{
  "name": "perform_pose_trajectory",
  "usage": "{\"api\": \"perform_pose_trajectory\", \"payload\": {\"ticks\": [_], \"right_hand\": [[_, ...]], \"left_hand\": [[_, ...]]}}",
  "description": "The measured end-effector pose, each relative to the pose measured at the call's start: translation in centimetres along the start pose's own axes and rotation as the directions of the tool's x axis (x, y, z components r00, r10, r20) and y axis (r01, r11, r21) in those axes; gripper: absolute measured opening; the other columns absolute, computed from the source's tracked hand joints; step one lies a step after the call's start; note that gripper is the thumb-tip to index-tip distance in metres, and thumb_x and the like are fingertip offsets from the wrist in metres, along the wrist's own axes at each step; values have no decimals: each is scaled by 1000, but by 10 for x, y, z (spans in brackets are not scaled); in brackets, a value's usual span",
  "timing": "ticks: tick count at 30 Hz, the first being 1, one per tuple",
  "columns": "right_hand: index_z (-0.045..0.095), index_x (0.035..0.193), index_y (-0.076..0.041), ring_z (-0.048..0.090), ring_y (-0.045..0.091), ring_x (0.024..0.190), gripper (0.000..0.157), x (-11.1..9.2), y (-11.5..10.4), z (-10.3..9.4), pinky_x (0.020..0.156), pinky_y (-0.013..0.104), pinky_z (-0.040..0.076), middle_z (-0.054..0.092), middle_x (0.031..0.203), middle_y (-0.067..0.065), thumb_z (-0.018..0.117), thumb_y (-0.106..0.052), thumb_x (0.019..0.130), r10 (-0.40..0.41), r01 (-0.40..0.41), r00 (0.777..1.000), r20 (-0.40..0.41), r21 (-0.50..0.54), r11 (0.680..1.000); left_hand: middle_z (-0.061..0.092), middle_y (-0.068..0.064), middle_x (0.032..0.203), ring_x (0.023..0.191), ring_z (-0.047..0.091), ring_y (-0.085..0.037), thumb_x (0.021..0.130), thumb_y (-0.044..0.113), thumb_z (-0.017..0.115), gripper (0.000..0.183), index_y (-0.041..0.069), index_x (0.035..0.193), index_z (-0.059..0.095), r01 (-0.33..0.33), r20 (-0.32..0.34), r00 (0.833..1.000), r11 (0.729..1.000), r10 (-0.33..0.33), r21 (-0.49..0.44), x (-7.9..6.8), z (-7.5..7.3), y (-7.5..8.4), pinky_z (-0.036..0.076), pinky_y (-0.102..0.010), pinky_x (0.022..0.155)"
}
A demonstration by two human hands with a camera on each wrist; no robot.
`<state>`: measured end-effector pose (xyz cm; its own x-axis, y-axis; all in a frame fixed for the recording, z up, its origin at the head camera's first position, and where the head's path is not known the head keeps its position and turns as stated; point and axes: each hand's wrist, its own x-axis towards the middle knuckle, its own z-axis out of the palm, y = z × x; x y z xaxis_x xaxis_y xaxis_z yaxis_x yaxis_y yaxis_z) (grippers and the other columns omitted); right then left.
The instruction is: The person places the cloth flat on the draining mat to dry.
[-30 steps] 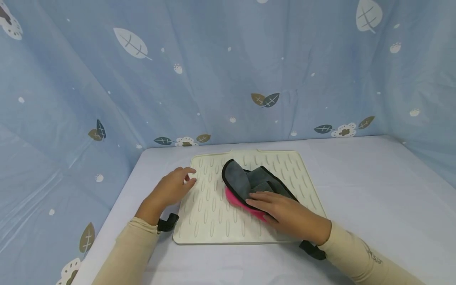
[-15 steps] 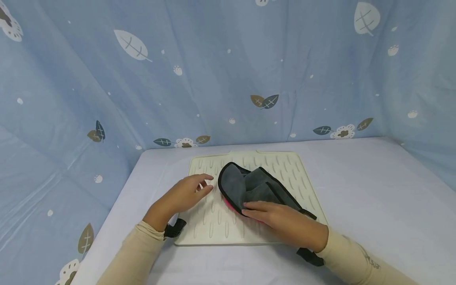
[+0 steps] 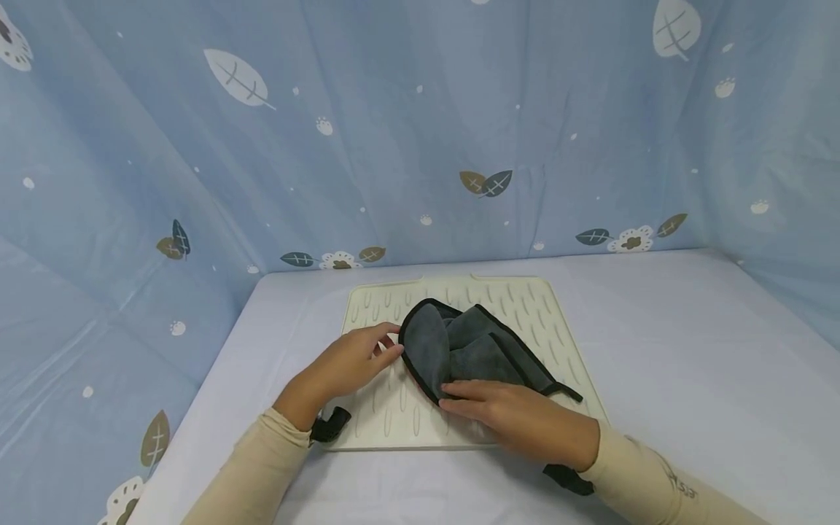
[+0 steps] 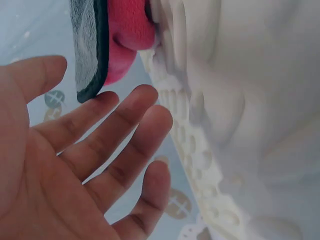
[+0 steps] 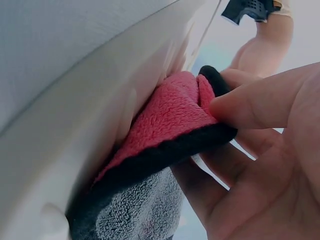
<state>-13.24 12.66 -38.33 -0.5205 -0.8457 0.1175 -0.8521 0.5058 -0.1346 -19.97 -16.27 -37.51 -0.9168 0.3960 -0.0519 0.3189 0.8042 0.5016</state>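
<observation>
A grey cleaning cloth [image 3: 426,343] with black edging lies bunched on the cream ribbed mat [image 3: 374,423]. Its fluffy pink underside [image 5: 175,110] shows in the right wrist view. My right hand [image 3: 518,415] pinches the cloth's near edge, thumb on the pink side and fingers against the grey. At the cloth's left edge is my left hand [image 3: 351,364], fingertips right at the black border. The left wrist view shows its fingers [image 4: 107,145] spread and relaxed, with the border between thumb and index fingertip but the thumb apart from it.
The mat lies on a white-covered table [image 3: 676,364]. Behind and to the left hangs a blue leaf-print curtain [image 3: 394,146]. A thin black loop [image 3: 567,391] sticks out from the cloth's right end. Black straps [image 3: 331,425] circle both wrists.
My left hand has moved right, from the mat's left edge to the cloth. The right hand has shifted slightly left and nearer with the cloth's edge, and the pink side has gone from the head view.
</observation>
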Motion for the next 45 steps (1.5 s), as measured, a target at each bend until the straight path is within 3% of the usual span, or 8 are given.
{"api": "perform_pose_trajectory", "payload": {"ticks": [7, 13, 22, 26, 31, 35, 40, 45], "right_hand": [[54, 144, -16, 52, 21, 136, 68, 0, -2, 0, 104, 36, 50, 50, 152, 4, 77, 3, 83, -39, 39, 999, 1, -11, 999], [53, 145, -16, 52, 21, 136, 72, 0, -3, 0, 104, 36, 50, 49, 152, 5, 79, 2, 81, -49, 49, 999, 2, -11, 999], [49, 148, -24, 56, 21, 131, 58, 1, 1, 1, 100, 39, 52, 53, 148, 2, 69, -12, 95, 25, -24, 1000, -15, 36, 999], [46, 150, -26, 58, 18, 128, 60, 1, 2, -1, 99, 38, 52, 57, 141, -2, 70, -18, 95, 68, -68, 998, -3, 82, 994], [47, 149, -26, 64, 13, 111, 60, 0, 5, -3, 88, 33, 56, 63, 126, -4, 71, -25, 94, 86, -85, 996, -12, 90, 992], [55, 141, -23, 65, 10, 100, 52, 0, 7, -3, 80, 30, 56, 65, 117, -4, 73, -24, 93, 88, -85, 996, -25, 92, 992], [68, 118, -21, 62, 5, 94, 30, -1, 9, -4, 79, 28, 55, 65, 105, -8, 76, -23, 90, 86, -80, 995, -57, 94, 992], [70, 100, -20, 56, 2, 82, 16, -1, 14, -5, 73, 25, 52, 61, 91, -11, 78, -20, 87, 78, -72, 994, -76, 72, 995]], "left_hand": [[69, 6, 99, 82, 62, -8, 101, 41, 57, 28, 20, 119, 63, 25, -73, 997, 998, -20, 60, 0, 4, 9, 51, -35, 76], [64, 9, 83, 66, 53, -7, 100, 33, 62, 14, 20, 94, 62, -14, -139, 990, 994, 30, 112, -1, 4, 10, 44, -29, 63], [63, 7, 79, 60, 50, -8, 99, 30, 64, 15, 19, 89, 63, 14, -190, 982, 989, 15, 150, -1, 0, 7, 41, -28, 57], [63, 7, 79, 61, 49, -9, 98, 30, 65, 14, 19, 89, 63, 28, -204, 979, 986, 6, 164, -1, -3, 5, 40, -28, 57], [64, 8, 78, 60, 50, -9, 97, 28, 66, 12, 19, 90, 66, 40, -231, 973, 986, -1, 161, -1, -7, 1, 40, -28, 55], [64, 7, 77, 59, 49, -10, 97, 27, 66, 12, 17, 89, 66, 58, -253, 967, 985, -15, 162, -1, -10, -2, 39, -28, 53], [63, 5, 76, 57, 47, -12, 96, 26, 67, 13, 16, 89, 65, 77, -277, 960, 983, -27, 169, -1, -12, -5, 37, -29, 52], [64, 4, 78, 53, 46, -13, 97, 26, 65, 12, 15, 91, 66, 107, -292, 955, 979, -53, 171, 0, -15, -10, 37, -29, 50]]}}
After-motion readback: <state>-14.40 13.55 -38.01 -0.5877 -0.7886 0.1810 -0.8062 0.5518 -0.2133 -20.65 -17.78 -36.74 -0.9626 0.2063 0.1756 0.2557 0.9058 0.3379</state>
